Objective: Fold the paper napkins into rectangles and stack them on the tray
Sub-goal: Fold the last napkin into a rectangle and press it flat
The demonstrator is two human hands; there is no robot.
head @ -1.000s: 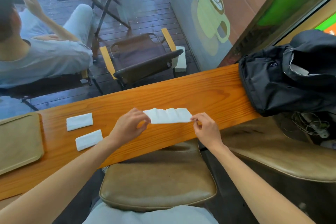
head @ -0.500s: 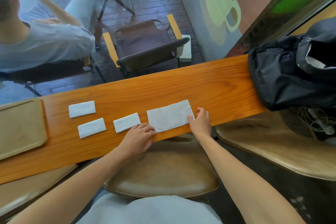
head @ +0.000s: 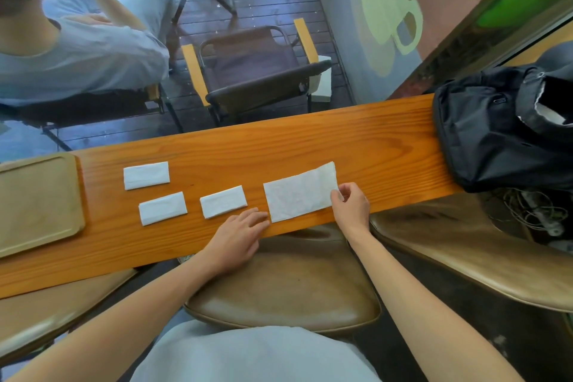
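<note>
Your right hand pinches the large napkin's right edge. Your left hand rests flat beside it on the counter.

The left hand lay flat, palm down, fingers spread and pointing forward. The right hand reached further out, its thumb and fingertips pinched together, forearm bare.

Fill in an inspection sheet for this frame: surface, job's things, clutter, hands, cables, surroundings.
Surface: wooden counter.
Job's things: three folded napkins, one larger napkin lying flat; tray bare.
Clutter: black backpack on the counter's right end.
Hands: left hand flat by the larger napkin; right hand pinching its right edge.
Cables: tangled cords below the backpack.
Surroundings: seated person, empty chair beyond the glass.
</note>
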